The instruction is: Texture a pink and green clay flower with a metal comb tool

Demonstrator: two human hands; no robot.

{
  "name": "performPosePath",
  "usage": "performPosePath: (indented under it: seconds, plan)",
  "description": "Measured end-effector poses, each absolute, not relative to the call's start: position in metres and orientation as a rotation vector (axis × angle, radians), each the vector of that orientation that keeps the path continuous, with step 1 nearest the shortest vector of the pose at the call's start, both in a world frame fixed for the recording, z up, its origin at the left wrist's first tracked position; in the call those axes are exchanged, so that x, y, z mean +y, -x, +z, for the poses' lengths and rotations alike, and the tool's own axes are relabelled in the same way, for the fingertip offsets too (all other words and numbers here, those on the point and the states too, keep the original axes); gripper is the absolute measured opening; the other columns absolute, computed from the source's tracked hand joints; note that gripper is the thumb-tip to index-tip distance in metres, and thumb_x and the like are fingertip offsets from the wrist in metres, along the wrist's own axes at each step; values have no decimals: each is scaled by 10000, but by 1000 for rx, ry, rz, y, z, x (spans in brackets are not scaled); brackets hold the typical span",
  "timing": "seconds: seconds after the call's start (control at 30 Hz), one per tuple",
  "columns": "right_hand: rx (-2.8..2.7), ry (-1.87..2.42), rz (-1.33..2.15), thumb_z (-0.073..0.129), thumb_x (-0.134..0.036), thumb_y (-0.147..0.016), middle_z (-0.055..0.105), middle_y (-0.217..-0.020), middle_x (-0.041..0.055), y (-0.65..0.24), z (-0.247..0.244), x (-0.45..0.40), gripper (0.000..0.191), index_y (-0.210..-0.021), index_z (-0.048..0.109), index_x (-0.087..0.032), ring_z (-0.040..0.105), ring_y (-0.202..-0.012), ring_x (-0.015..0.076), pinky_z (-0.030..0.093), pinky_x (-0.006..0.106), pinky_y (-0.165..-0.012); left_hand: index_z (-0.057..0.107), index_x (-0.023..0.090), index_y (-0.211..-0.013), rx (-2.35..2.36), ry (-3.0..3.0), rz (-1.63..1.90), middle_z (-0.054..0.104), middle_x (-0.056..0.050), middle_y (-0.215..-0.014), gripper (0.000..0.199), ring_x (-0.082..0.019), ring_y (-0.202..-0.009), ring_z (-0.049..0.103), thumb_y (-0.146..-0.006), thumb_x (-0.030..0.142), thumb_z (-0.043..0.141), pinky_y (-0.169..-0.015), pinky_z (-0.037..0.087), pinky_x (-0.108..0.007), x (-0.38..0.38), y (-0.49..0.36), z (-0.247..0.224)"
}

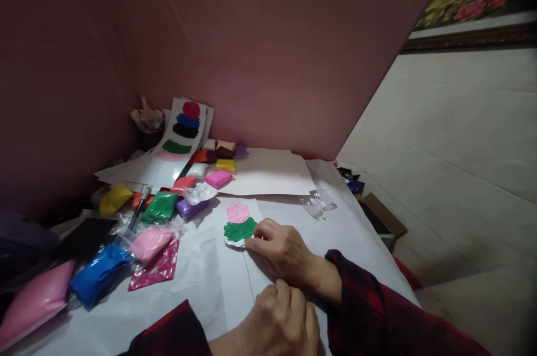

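Observation:
A white paper sheet (232, 283) lies before me, bearing a round pink clay patch (238, 212) above a ridged green clay patch (240, 228). Below the green patch runs a thin whitish strip (235, 243). At the strip's right end, my right hand (283, 247) has thumb and forefinger pinched together against the sheet; whatever they hold is hidden. My left hand (272, 319) rests lower on the paper, its fingers curled in, and I cannot see inside it. A thin dark line (248, 275) runs down the sheet between the hands.
Bagged clay lies to the left: a green pack (160, 207), a blue pack (100, 272) and a pink pack (37, 303). Behind them leans a paper with coloured clay bands (184, 137). Clear plastic wrappers (319, 203) lie right. Pink wall stands behind.

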State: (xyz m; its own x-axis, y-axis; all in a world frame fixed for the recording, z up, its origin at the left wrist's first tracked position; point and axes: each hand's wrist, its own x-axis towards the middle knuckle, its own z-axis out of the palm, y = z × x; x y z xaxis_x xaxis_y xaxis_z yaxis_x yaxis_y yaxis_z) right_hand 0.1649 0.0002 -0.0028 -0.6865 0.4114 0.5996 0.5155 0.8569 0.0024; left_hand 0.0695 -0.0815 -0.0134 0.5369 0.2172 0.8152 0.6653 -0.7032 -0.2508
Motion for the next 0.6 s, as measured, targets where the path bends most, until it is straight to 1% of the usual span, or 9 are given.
performPosePath:
  seconds: [0.1, 0.27, 0.6]
  plan:
    - [-2496, 687, -263, 477, -129, -934, 546, -750, 31, -164, 0, 1, 226, -787, 638, -184, 437, -690, 146, 261, 263, -518, 480, 197, -501, -753, 2219, -1085, 439, -11, -424, 251, -155, -388, 409, -712, 64, 510, -432, 132, -334, -81, -72, -14]
    - [-2558, 700, -291, 430, -86, -932, 526, -726, 32, -163, 5, 2, 263, -753, 603, -173, 402, -669, 155, 240, 285, -509, 476, 197, -500, -761, 2208, -1083, 428, 2, -415, 284, -143, -382, 399, -751, 71, 522, -434, 129, -339, -80, -72, -13]
    - [-2570, 688, -234, 417, -97, -944, 532, -707, 30, -164, 4, 1, 272, -764, 607, -173, 407, -666, 154, 266, 289, -528, 447, 197, -479, -765, 2195, -1050, 427, 10, -402, 285, -132, -349, 388, -695, 45, 552, -413, 112, -335, -81, -73, -13]
